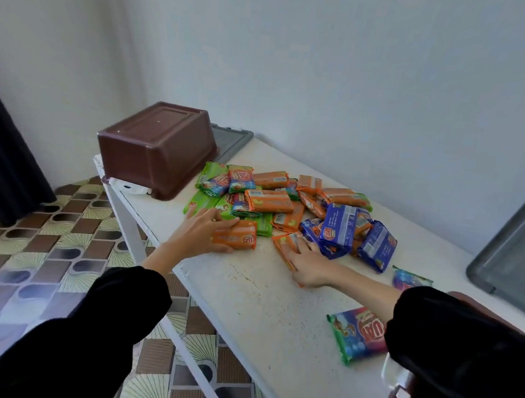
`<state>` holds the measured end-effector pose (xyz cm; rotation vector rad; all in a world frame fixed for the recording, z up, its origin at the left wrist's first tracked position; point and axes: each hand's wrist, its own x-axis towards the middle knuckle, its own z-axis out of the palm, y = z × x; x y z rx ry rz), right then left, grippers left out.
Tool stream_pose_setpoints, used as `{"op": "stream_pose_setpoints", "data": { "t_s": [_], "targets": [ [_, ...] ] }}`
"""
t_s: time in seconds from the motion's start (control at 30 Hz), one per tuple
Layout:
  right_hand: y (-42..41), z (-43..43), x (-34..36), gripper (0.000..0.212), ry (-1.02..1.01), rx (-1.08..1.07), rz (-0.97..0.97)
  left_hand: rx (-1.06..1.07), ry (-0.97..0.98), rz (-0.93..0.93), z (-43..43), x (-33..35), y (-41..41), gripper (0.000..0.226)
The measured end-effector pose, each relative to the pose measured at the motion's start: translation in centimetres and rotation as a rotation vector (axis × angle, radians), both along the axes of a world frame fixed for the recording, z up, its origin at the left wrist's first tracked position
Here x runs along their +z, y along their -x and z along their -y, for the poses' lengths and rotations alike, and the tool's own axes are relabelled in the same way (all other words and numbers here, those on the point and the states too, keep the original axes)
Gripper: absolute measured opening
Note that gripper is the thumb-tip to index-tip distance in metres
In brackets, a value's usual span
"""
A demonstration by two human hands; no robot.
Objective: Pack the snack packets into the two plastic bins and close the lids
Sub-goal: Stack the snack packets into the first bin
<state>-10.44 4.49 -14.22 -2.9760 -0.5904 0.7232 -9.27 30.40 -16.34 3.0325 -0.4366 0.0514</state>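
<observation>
A white worktop point(245, 308) with a scuffed, speckled surface is running from the lower right toward the far corner of a pale-walled room. A floor point(44, 243) patterned in brown, grey and cream is showing to its left, and a dark curtain point(1, 160) is hanging at the left edge.

A brown plastic bin point(156, 148) is sitting upside down at the far left end of the worktop, its base facing up. A grey lid point(231, 142) is lying flat just behind it. A second grey lid point(516, 252) is leaning at the right edge of the view.

A pile of snack packets point(286, 201) in green, orange and blue is lying loose on the middle of the worktop, just beside the overturned bin and outside it.

Two arms in black sleeves are reaching forward to the near edge of the pile. The left hand point(198, 233) is gripping an orange packet point(238, 238), fingers point(221, 222) curled over its top and thumb tucked along its near side, so they are clamped on it. The right hand point(311, 265) is resting flat on a second orange packet point(284, 246), its fingers point(303, 245) lying straight and slightly apart across the wrapper.

A multicoloured packet point(357, 334) is lying alone near the right sleeve, and a smaller blue-and-purple packet point(411, 278) is lying just beyond that arm, both well apart from the pile.
</observation>
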Motion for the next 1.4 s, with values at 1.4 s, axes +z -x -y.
{"op": "stream_pose_setpoints", "data": {
  "t_s": [1.4],
  "targets": [
    [30.5,24.2,8.9,0.084,-0.043,-0.504,0.116,-1.402,-0.151,0.086,32.7,9.7,15.5,0.069]
  ]
}}
